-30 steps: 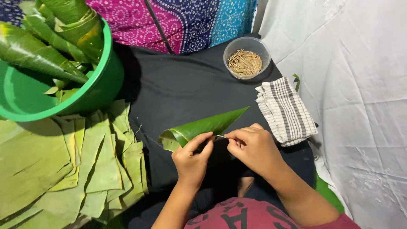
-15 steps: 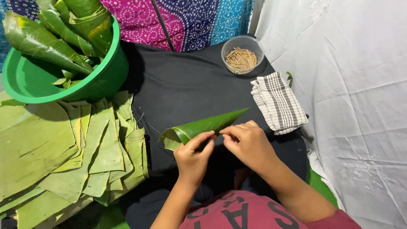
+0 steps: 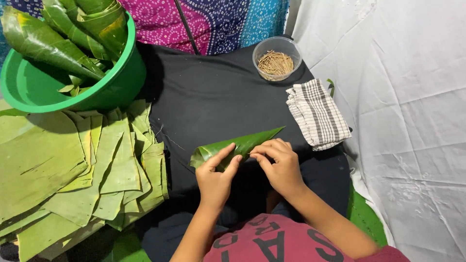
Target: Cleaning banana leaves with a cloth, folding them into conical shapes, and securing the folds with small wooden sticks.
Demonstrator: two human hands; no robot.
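Flanking leaf cone [image 3: 242, 143]: leaf stack [image 3: 73, 174] left, checked cloth [image 3: 316, 114] right.

A green leaf cone [image 3: 238, 145], green basin [image 3: 73, 97], black cloth [image 3: 213, 102], and grey-and-white checked towel [image 3: 316, 114].

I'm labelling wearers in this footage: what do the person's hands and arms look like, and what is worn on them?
Both the left hand and right hand are bare: no gloves, rings, watch or bracelets show. The forearms are uncovered too. A red short sleeve appears at the right arm, part of a red shirt with dark printed lettering.
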